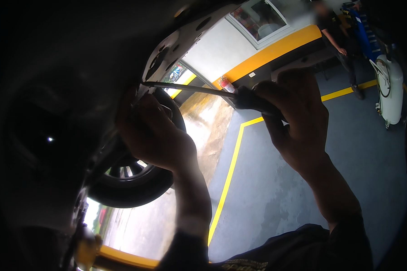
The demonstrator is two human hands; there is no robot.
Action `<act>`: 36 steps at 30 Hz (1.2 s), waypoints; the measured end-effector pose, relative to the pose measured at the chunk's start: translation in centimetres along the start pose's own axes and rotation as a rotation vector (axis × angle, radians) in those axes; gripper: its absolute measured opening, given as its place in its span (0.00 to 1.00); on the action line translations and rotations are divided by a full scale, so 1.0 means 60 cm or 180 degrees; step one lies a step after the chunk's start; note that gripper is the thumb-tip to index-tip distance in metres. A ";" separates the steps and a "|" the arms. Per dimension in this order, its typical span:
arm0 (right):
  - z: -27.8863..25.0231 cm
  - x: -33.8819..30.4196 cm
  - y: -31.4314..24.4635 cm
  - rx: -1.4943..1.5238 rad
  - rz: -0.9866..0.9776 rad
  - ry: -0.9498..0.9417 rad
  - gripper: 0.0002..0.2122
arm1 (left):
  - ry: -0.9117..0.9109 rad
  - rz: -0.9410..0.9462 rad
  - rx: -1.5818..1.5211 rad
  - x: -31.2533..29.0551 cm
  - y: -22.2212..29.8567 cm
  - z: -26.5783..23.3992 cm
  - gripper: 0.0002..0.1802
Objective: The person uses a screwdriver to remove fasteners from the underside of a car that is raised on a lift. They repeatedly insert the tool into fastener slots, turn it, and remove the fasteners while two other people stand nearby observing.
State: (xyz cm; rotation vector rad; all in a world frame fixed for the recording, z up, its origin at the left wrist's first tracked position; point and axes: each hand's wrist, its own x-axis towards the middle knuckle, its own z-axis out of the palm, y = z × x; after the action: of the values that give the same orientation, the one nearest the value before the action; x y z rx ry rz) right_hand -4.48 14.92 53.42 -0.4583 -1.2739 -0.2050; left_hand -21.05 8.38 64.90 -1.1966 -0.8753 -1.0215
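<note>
Right fingers [274, 94] pinch black-handled, steel-shafted screwdriver [212, 92], long axis pointing left, tip near left hand [163, 140]; its grip's too dark to tell.

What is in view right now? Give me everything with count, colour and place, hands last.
Screwdriver: one, dark handle, grey shaft, upper centre
Vehicle body: one, mostly in shadow, left and top
Wheel: one, black tyre, left of centre
Fire extinguisher: one, red, beyond the screwdriver
Window: one, white frame, top centre
Wall stripe: one, orange, below the window
Cylinder tank: one, whitish, right
Equipment, kind unclear: one, blue, upper right
Co-worker: one, dark clothes, upper right
Floor: one, blue-grey with yellow lines, centre to right
Left hand: one, shadowed, near the screwdriver's tip
Right hand: one, shadowed, gripping the screwdriver's handle
</note>
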 end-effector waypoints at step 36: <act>0.023 -0.016 -0.040 0.2057 0.1515 -0.0577 0.16 | -0.0844 -0.0653 -0.2084 -0.011 0.016 0.044 0.09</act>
State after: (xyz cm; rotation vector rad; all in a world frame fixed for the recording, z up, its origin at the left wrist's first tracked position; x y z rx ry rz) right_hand -6.89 13.28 53.34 -0.2079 -1.2871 0.6473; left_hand -20.37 11.17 64.46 -1.8514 -0.9095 -1.3974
